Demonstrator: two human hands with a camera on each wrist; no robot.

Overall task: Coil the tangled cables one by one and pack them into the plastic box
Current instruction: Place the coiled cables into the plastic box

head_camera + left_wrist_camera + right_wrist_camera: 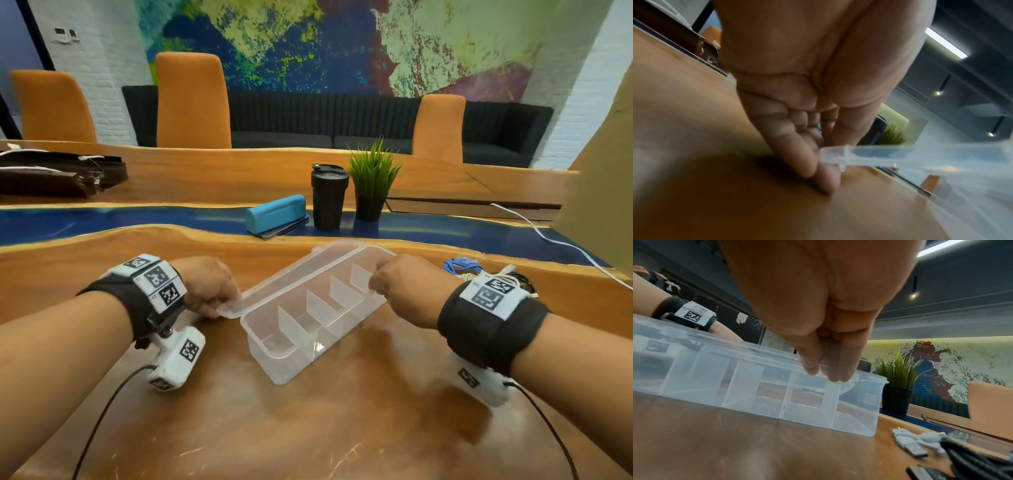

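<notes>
A clear plastic box [270,356] with several dividers stands open in the middle of the wooden table, its lid [308,270] swung out to the far left side. My left hand [222,308] pinches the lid's near corner tab [833,153], fingertips down near the tabletop. At the box's far right end, my right hand [375,286] grips the rim [865,379]. The compartments that show hold nothing. The tangled cables [479,274] lie right of the box, partly behind my right wrist: a blue one [460,265], a white USB one [908,441] and a black one [972,464].
Beyond the box stand a black travel cup [329,195], a potted plant [371,181] and a blue case [277,212] on a flat device. A white cord [548,236] runs along the right. A dark bag [51,174] lies far left. Orange chairs line the far side.
</notes>
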